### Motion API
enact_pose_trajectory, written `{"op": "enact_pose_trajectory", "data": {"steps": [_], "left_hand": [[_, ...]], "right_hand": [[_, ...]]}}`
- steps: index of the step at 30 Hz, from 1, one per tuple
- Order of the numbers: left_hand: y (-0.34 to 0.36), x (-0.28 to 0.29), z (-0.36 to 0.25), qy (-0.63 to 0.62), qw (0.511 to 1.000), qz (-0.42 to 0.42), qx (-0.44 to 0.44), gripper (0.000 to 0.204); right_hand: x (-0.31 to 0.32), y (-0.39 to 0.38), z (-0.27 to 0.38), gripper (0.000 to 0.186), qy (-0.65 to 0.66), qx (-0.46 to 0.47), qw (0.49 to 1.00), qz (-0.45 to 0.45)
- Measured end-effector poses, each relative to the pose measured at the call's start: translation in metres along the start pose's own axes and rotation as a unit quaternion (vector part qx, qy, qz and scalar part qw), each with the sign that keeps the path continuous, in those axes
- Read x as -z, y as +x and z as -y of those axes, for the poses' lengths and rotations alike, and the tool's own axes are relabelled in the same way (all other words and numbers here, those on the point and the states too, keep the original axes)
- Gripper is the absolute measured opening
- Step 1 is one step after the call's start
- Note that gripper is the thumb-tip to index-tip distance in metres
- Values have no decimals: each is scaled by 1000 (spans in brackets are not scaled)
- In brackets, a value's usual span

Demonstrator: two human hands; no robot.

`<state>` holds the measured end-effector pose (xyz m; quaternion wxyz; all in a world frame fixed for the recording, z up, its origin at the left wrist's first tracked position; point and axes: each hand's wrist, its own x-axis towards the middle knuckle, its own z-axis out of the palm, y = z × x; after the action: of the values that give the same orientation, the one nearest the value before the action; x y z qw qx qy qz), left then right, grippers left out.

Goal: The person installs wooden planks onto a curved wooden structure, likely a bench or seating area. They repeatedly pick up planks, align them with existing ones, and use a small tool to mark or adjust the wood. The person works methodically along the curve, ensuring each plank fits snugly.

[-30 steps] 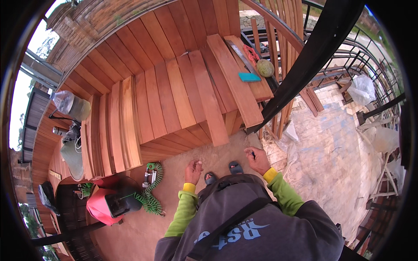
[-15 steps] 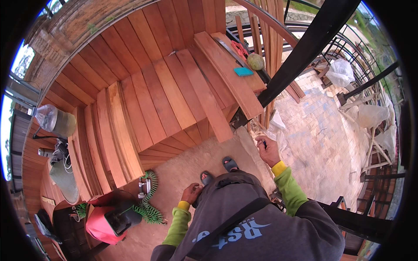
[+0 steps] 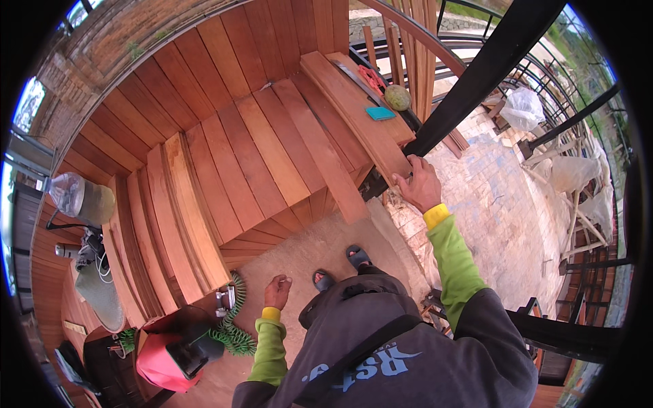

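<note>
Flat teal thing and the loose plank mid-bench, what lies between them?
In the head view, a long plank, with the right hand at its near end, and a strip of bench seat lie between them.

Right hand (image 3: 420,186) at the near end of the right plank (image 3: 350,112) — perhaps gripping it; left hand (image 3: 277,292) loosely curled — hose (image 3: 237,333) to its left.

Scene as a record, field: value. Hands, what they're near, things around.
right_hand: right hand at near end of long reddish-brown wooden board, grip unclear
left_hand: left hand apart from boards, left of dark open-toed sandals, nothing visible in it
beside_board: flat turquoise rectangular object, round yellow-green object
lower_left: coiled green hose
</note>
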<state>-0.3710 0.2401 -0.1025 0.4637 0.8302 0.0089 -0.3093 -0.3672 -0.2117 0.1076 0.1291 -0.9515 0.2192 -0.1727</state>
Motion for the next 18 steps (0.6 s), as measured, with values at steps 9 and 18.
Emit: {"op": "enact_pose_trajectory", "data": {"steps": [9,18], "left_hand": [[-36,-8,-1,-64,993,-68,78,45],[-31,-45,-33,-87,990,-92,64,45]], "right_hand": [[-25,33,7,77,-149,8,983,112],[-24,53,-5,67,-105,12,988,114]]}}
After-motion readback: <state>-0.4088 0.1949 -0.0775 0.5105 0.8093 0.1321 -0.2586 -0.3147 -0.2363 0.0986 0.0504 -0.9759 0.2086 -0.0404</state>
